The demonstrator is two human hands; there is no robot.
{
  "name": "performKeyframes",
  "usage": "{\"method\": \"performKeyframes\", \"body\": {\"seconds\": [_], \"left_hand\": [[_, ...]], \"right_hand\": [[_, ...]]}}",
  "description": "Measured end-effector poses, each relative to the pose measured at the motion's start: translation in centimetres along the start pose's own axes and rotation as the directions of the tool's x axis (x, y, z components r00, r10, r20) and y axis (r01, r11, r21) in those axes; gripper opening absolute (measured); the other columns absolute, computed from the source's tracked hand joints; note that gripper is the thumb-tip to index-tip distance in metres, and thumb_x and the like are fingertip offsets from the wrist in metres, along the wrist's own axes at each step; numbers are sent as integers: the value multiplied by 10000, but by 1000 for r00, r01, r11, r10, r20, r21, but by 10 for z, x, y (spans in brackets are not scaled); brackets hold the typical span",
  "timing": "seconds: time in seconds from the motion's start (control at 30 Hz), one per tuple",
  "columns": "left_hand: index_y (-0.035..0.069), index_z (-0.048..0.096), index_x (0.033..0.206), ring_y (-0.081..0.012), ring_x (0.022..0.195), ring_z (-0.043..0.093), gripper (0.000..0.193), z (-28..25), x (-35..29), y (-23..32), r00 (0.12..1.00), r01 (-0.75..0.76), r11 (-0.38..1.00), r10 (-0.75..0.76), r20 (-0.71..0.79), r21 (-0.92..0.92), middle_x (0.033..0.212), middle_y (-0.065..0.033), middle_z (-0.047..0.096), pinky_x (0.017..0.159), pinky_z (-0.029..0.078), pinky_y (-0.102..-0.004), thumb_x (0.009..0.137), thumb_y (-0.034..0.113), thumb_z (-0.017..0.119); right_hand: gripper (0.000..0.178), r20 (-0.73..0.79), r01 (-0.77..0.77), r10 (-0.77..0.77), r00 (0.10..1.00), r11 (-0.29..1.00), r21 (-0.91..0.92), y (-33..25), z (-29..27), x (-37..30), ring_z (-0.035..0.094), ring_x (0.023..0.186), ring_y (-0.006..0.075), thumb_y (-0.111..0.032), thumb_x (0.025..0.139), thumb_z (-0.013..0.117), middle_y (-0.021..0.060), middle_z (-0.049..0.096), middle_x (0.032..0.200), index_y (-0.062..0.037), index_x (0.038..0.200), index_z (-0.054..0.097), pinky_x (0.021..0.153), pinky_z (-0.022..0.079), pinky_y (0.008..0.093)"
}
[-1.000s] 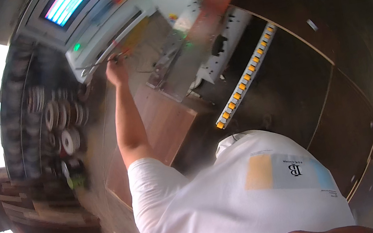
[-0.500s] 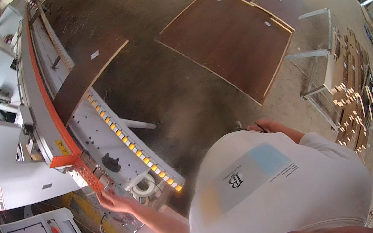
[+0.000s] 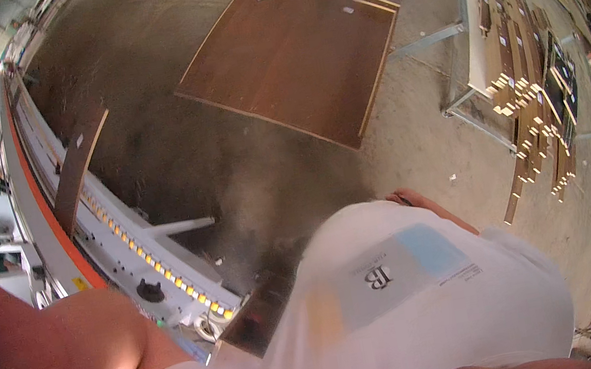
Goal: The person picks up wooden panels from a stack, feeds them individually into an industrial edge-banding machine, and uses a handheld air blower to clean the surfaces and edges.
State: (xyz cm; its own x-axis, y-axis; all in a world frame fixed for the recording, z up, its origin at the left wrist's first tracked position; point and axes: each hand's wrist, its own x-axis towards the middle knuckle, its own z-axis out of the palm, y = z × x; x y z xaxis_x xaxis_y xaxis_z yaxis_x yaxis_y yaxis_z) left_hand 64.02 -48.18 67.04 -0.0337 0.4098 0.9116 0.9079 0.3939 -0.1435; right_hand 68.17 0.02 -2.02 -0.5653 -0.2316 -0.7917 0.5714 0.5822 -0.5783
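My left hand [image 3: 33,365] is raised very close to the camera at the left, with the arm bent. It looks large and blurred, and its fingers cannot be made out. Behind it runs a long machine with an orange rail [image 3: 40,200] and a bed edged with yellow rollers [image 3: 154,267]. A brown board strip [image 3: 80,167] lies across that bed, farther along. My right hand [image 3: 406,198] rests at my waist on the right, mostly hidden behind my white shirt. Only a bit of it and the forearm show.
Large brown panels [image 3: 290,60] with pale edges lie on the floor ahead. At the right, a metal frame [image 3: 432,40] stands beside a stack of narrow brown strips [image 3: 518,69]. A dark board [image 3: 259,316] shows low beside my left side.
My left hand has left the near end of the machine's orange rail and come up close to the camera. The view has turned, and the control panel has dropped out of sight.
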Motion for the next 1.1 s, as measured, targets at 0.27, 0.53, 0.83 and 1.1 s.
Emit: {"method": "performKeyframes", "body": {"seconds": [0.27,0.53,0.83,1.1], "left_hand": [[-5,591,1025,-182,682,576,365,148,106,-53,999,-15,991,20,33,-132,794,-100,618,658,498,-337,934,330,702],[13,587,992,-184,682,570,317,239,159,-56,998,-47,998,49,37,-40,782,-89,608,657,502,-345,935,303,701],[33,582,954,-185,683,563,268,353,174,-118,987,-150,989,150,58,-4,769,-76,597,656,506,-353,937,274,699],[51,577,920,-187,683,557,231,420,175,-220,985,-157,988,157,68,-12,757,-65,586,655,510,-361,938,247,698]], "right_hand": [[444,-262,76,-33,965,985,154,65,-115,-57,567,1285,183,-322,1084,487,76,607,1404,-67,1444,535,1137,434,352],[460,-266,124,-29,963,930,347,40,-207,-37,602,1253,175,-361,1079,492,52,652,1354,-72,1429,570,1102,457,340],[483,-238,35,126,963,818,574,119,-230,-38,642,1217,167,-404,1072,498,25,702,1298,-78,1411,609,1063,482,326],[409,-256,-54,188,948,890,454,37,-345,-32,654,1055,266,-282,1028,534,150,684,1257,-5,1317,618,850,541,414]]}}
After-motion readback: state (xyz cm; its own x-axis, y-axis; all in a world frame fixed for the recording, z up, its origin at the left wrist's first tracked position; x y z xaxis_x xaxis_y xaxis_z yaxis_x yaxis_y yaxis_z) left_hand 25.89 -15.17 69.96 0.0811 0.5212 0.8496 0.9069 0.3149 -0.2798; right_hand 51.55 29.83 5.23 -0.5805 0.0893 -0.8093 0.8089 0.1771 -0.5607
